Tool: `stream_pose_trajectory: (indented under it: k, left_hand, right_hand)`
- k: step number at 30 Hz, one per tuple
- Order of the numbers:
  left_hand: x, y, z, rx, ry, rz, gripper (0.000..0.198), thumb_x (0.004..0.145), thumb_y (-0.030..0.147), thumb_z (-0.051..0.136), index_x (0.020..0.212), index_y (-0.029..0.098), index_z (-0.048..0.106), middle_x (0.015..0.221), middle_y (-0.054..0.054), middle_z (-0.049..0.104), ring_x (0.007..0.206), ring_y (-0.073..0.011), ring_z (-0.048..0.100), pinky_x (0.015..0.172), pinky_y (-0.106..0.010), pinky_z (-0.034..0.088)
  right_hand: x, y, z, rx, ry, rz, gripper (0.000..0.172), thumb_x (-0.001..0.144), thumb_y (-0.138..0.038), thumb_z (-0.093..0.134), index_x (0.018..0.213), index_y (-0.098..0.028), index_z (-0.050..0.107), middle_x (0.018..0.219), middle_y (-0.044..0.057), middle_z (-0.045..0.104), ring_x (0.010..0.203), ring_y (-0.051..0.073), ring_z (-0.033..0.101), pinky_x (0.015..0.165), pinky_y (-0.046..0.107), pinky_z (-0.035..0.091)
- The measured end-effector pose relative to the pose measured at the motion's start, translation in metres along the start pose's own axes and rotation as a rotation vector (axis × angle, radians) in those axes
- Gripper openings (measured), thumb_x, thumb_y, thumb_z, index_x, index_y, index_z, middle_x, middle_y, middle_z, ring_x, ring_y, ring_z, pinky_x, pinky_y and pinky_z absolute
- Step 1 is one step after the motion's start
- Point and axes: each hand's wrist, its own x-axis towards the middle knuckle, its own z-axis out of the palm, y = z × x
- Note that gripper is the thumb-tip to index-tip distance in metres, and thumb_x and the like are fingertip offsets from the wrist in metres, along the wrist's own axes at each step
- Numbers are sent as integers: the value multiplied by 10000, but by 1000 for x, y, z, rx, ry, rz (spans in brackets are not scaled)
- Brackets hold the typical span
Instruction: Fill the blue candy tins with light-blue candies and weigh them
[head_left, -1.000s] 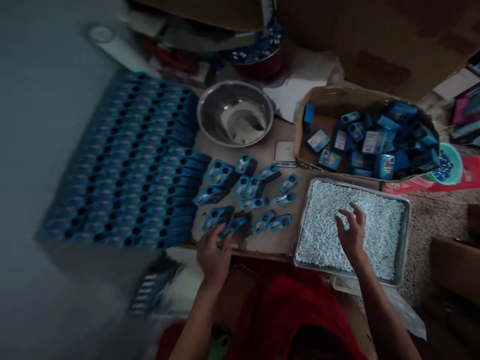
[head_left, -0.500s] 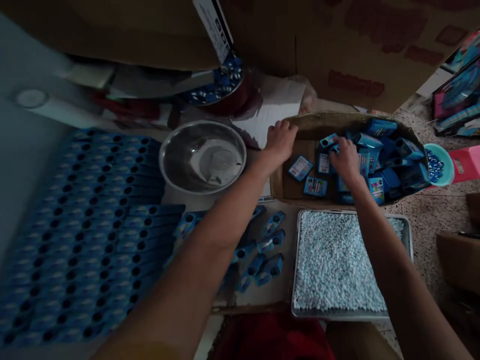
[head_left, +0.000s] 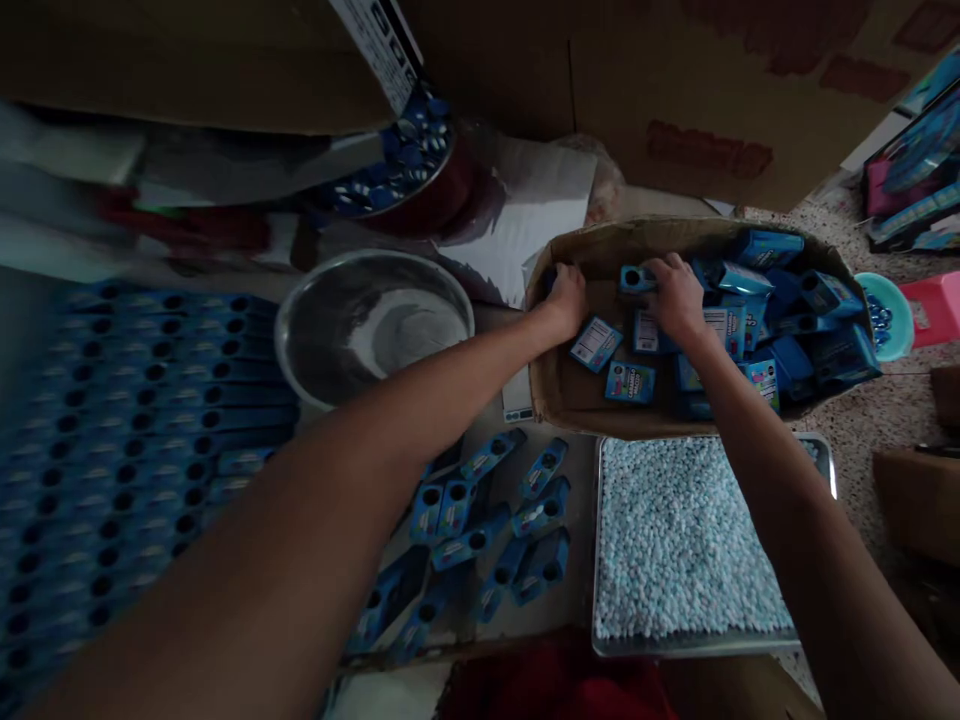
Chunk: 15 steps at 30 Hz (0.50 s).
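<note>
My right hand pinches a small blue candy box, its end with the round hole facing up, inside an open cardboard carton. At the carton's left end, my left hand has its fingers curled down against the inner wall. A sliver of dark blue shows beside those fingers, but what they hold is mostly hidden. Between and below the hands lie loose flat blue boxes with printed labels. More blue boxes are heaped in the carton's right half.
A metal tray of pale blue and white pellets stands in front of the carton. Left are a steel bowl, scattered blue boxes and long rows of them. A red pot and a turquoise bowl hold blue pieces.
My left hand has gone from the carton's rim down inside its left end. The right hand has shifted slightly left with a blue box now in its fingers. The view has moved a little.
</note>
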Motion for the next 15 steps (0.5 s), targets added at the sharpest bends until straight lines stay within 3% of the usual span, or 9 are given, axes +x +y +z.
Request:
stream_pose_trajectory:
  k: [3, 6, 8, 10, 12, 15]
  left_hand:
    - [7, 2, -4, -16, -17, -86, 257, 701, 271, 898, 868, 140, 754, 952, -146, 722, 1316, -472, 574, 1226, -787, 249]
    - [-17, 0, -49, 13, -52, -8, 464, 545, 244, 967, 950, 127, 772, 1015, -152, 721, 1324, -508, 567, 1216, -790, 295]
    - [-55, 6, -85, -58, -47, 97, 778, 550, 254, 955, 1293, 176, 737, 1269, -156, 707, 1394, -473, 559, 1247, -707, 366]
    - [-105, 22, -109, -248, -20, 134, 1035, 620, 269, 915, 1583, 241, 535, 1500, -149, 626, 1453, -408, 563, 1264, -597, 441]
    - [-159, 49, -112, -472, 34, 99, 1072, 697, 303, 875, 1664, 268, 414, 1593, -147, 575, 1487, -368, 571, 1254, -528, 496]
    - [-226, 94, -87, -741, 73, 9, 917, 794, 385, 822, 1630, 319, 452, 1502, -134, 656, 1412, -344, 657, 1179, -506, 580]
  right_hand:
    - [-25, 2, -28, 227, 196, 105, 369, 889, -297, 746, 1247, -210, 740, 1200, 101, 701, 1133, 323, 639, 1024, 483, 524]
    - [-75, 0, -58, 487, 334, 212, 307, 843, -403, 797, 1082, -215, 754, 977, 32, 718, 937, 259, 653, 925, 440, 546]
    - [-118, -7, -74, 623, 380, 266, 278, 836, -432, 801, 1019, -227, 759, 881, -2, 704, 836, 224, 633, 850, 409, 545]
    - [-162, -20, -85, 691, 413, 270, 278, 828, -445, 814, 1017, -245, 770, 872, -12, 702, 812, 213, 627, 809, 394, 543]
    - [-202, -36, -90, 697, 416, 204, 301, 813, -441, 841, 1053, -270, 783, 910, -1, 714, 831, 224, 641, 783, 391, 550]
    - [-253, -56, -93, 653, 365, 68, 312, 804, -407, 875, 1085, -298, 792, 955, 27, 742, 849, 244, 669, 753, 395, 567]
